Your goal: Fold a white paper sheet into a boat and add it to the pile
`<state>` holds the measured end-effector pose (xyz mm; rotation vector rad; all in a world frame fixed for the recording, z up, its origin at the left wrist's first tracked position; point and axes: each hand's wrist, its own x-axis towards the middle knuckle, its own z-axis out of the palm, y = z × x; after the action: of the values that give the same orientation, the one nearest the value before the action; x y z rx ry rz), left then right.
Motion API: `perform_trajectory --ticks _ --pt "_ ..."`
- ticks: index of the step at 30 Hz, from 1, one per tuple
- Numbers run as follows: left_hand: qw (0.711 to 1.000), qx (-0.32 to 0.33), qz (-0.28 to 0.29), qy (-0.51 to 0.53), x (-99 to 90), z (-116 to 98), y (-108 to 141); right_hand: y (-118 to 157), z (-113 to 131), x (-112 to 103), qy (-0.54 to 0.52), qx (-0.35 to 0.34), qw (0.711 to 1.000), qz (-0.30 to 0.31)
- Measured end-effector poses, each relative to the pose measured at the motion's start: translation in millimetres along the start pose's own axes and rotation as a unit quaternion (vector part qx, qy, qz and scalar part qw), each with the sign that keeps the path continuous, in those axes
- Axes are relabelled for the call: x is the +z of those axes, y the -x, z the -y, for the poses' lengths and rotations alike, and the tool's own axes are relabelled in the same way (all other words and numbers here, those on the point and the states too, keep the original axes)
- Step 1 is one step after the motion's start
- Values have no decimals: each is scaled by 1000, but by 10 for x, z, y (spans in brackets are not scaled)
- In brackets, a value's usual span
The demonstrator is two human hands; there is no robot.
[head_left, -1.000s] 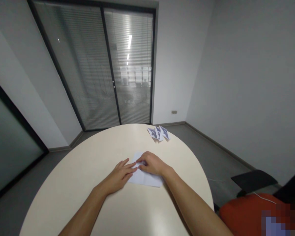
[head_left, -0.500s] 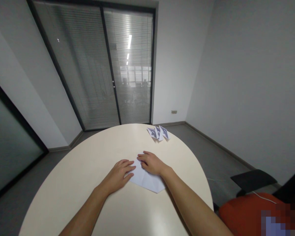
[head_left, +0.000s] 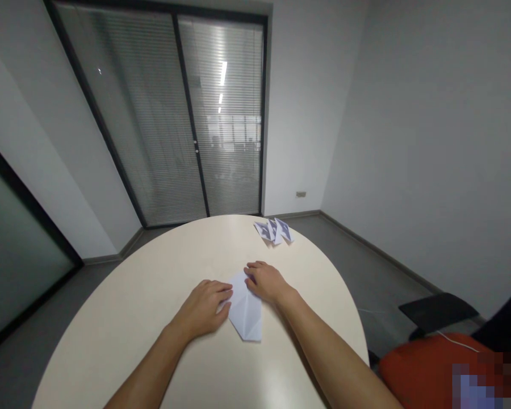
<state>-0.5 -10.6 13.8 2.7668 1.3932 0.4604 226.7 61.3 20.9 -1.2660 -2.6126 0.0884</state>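
A folded sheet of white paper (head_left: 246, 312) lies on the round table between my two hands, with a crease running down its middle and a pointed outline. My left hand (head_left: 206, 307) is at its left edge, thumb and fingers closed on the paper's side. At the upper right edge, my right hand (head_left: 267, 280) has its fingers closed on the paper; part of that edge is hidden under them.
Several folded paper pieces (head_left: 275, 231) with dark printed patterns lie near the far edge of the cream round table (head_left: 153, 272). An orange chair (head_left: 421, 363) with a black armrest (head_left: 438, 311) stands at the right. Glass panels with blinds (head_left: 225, 170) are behind.
The folded paper has turned on the table, its near end swinging left so that it now points toward me. My right hand has shifted slightly right; my left hand has moved little.
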Motion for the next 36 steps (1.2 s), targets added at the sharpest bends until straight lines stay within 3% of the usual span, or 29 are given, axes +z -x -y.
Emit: perform_trajectory --ticks 7,9,11,13,16,26,32,36 --pt "995 -82 26 -45 46 -5 6 -40 174 -160 93 160 982 30" --pt "995 -84 33 -35 74 50 25 -57 183 -160 89 177 980 17" --pt "997 -68 41 -23 102 110 43 -63 156 -120 51 121 991 3" --pt "998 -43 49 -12 127 160 55 -59 108 -51 -8 15 1000 -3" --pt "998 -20 55 -1 156 205 60 -52 35 57 -57 -88 994 -7" --pt "1000 6 17 8 228 220 11 -56 -63 134 -66 -94 993 -23" --pt "1000 -2 15 5 150 133 19 -95 -98 211 -119 -184 974 -47" --pt "1000 -8 22 0 153 105 22 -106 -118 240 -124 -186 973 -51"
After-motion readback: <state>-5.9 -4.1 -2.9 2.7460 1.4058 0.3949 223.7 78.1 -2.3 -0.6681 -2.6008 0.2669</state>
